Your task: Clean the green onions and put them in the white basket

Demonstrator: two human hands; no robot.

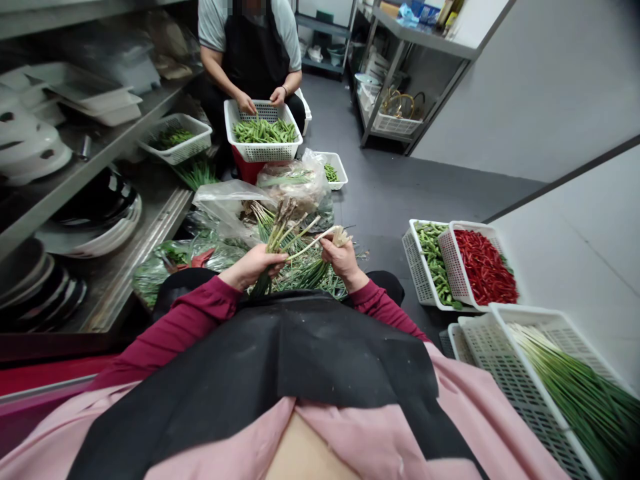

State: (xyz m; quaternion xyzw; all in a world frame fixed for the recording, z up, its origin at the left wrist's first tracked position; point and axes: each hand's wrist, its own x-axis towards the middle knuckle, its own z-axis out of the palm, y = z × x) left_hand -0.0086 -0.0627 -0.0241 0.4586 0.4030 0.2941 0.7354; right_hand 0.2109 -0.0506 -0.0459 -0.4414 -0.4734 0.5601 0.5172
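Note:
In front of my lap, my left hand point(260, 264) is closed around a bunch of green onions point(281, 225), their brownish root ends pointing up and away from me. My right hand point(341, 257) pinches the pale root end of one green onion point(315, 244), whose white stem stretches across to my left hand. Dry, papery skin shows at the right fingertips. Below and beyond my hands lies a heap of loose green onions point(313, 275). A clear plastic bag point(227, 207) spreads open behind the bunch.
Opposite me, a person point(255, 60) handles green pods in a white basket point(263, 153). Metal shelving point(125, 267) with dishes runs along my left. On my right stand baskets of red chilies point(483, 267), green peppers point(434, 260) and long green onions point(575, 380), beside the wall.

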